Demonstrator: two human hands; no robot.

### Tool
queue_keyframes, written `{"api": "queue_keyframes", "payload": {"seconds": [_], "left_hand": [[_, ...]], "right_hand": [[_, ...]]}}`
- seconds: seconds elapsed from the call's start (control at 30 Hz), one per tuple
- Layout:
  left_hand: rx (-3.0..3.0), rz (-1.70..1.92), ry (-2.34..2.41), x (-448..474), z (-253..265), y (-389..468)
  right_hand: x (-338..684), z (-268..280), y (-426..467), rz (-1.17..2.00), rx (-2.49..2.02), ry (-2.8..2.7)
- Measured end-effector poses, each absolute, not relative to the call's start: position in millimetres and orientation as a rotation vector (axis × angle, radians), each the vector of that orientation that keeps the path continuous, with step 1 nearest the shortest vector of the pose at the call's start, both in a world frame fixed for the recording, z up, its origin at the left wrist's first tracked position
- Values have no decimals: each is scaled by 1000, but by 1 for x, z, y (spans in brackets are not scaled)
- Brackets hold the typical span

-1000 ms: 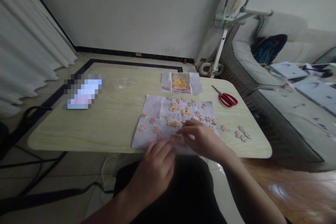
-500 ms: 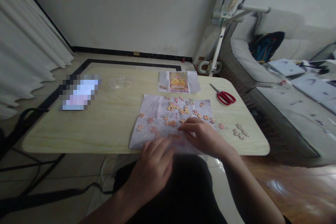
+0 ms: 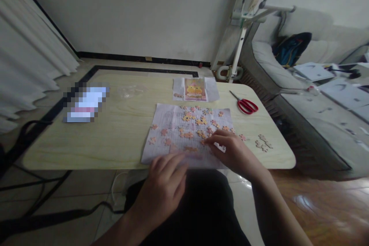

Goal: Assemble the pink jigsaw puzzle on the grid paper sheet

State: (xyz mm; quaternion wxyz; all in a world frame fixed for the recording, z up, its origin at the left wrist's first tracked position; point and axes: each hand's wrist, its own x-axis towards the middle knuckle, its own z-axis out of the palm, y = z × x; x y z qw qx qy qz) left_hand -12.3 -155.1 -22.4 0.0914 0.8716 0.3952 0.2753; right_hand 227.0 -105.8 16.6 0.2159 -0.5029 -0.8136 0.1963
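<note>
Jigsaw puzzle pieces [image 3: 188,117] in yellow, orange and pink lie spread over a printed paper sheet [image 3: 150,153]. My right hand [image 3: 230,148] has thumb and forefinger closed on an orange puzzle piece [image 3: 203,142] at the sheet's middle right. At the near edge, my left hand [image 3: 167,178] rests with its fingers loosely stretched out and nothing visible in them. Close to its fingertips lie a pink strip of pieces [image 3: 173,148] and an orange one [image 3: 190,149]. Behind the sheet is a creased paper with a yellow cartoon picture [image 3: 195,89].
Red-handled scissors [image 3: 246,105] lie at the right of the table [image 3: 86,146], with joined puzzle pieces [image 3: 263,144] nearer the edge. Clear plastic wrapping [image 3: 131,91] and a blurred-out lit screen [image 3: 89,102] are on the left. A grey sofa [image 3: 288,78] stands beyond.
My right hand has shifted slightly to the right, and an orange piece now shows at its fingertips. My left hand has moved a little left.
</note>
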Motion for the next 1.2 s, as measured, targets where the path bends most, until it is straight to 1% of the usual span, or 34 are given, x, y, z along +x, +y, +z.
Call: {"api": "queue_keyframes", "payload": {"seconds": [0.23, 0.6, 1.2], "left_hand": [[2617, 778, 1164, -12, -29, -159], [2613, 784, 1190, -10, -31, -164], [2593, 794, 1218, -11, -35, -169]], "right_hand": [[222, 12, -136, 700, -1425, -2289], [217, 10, -134, 642, -1428, -2314], [216, 10, -136, 633, -1464, -2316]]}}
